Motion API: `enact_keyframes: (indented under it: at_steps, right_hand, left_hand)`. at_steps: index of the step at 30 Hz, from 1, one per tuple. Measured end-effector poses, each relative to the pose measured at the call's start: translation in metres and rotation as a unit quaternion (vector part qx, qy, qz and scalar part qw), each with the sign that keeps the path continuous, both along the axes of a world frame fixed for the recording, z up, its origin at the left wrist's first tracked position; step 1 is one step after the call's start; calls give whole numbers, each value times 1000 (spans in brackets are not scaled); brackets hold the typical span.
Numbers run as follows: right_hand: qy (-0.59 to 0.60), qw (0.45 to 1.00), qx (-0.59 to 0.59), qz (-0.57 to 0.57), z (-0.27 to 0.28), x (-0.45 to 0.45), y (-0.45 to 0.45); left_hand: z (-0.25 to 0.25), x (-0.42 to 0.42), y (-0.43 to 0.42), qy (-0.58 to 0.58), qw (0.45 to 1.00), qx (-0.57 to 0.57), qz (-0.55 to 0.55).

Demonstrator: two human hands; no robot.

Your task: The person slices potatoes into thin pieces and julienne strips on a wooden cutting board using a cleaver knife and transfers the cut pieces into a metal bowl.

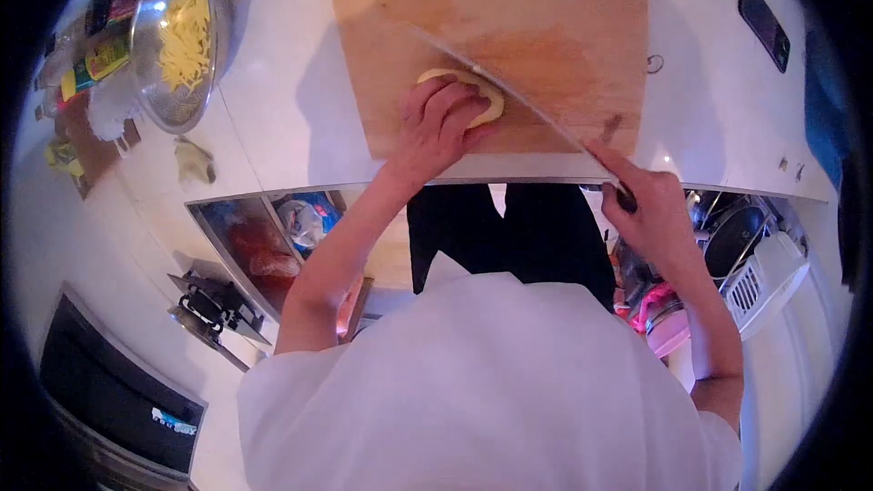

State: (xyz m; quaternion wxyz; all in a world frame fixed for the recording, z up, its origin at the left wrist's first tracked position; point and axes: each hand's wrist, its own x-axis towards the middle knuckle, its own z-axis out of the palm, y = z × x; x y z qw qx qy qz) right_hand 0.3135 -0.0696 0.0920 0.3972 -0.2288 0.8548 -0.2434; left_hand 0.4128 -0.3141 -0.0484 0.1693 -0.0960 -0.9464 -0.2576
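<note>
My left hand [446,120] has its fingers curled over a pale yellow piece of peeled potato [494,106], pressing it to the wooden cutting board [564,14]. Part of the potato is hidden beneath the fingers. My right hand [644,205] is wrapped round the handle of a long kitchen knife [532,107]. The blade runs diagonally across the board, beside the potato's upper right edge; whether it touches or cuts in, I cannot tell.
A metal bowl [145,82] with pale yellow strips [186,36] stands at the left. Packets [105,56] lie beyond it. A phone [764,24] rests at the far right. Open compartments with a pan [735,241] are below the counter edge.
</note>
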Motion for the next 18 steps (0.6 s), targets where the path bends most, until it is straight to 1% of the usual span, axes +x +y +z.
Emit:
enact_keyframes:
  at_steps: [3,6,8,10,11,18]
  right_hand:
    - [2,1000,-6,27,-1,4,-13]
    - [10,999,1,41,9,-1,-15]
    - [2,999,14,46,30,-5,-17]
    - [-12,998,35,60,45,-9,-23]
    - [-20,997,46,66,48,-9,-25]
    - [1,994,47,98,47,-12,-37]
  left_hand:
    - [-3,6,-4,18,998,-44,35]
    - [-12,17,-2,-5,996,-82,32]
    - [-29,35,4,-105,993,-35,42]
    - [-31,47,6,-202,971,107,66]
    - [-34,51,5,-216,964,138,73]
    - [-42,47,6,-187,973,124,56]
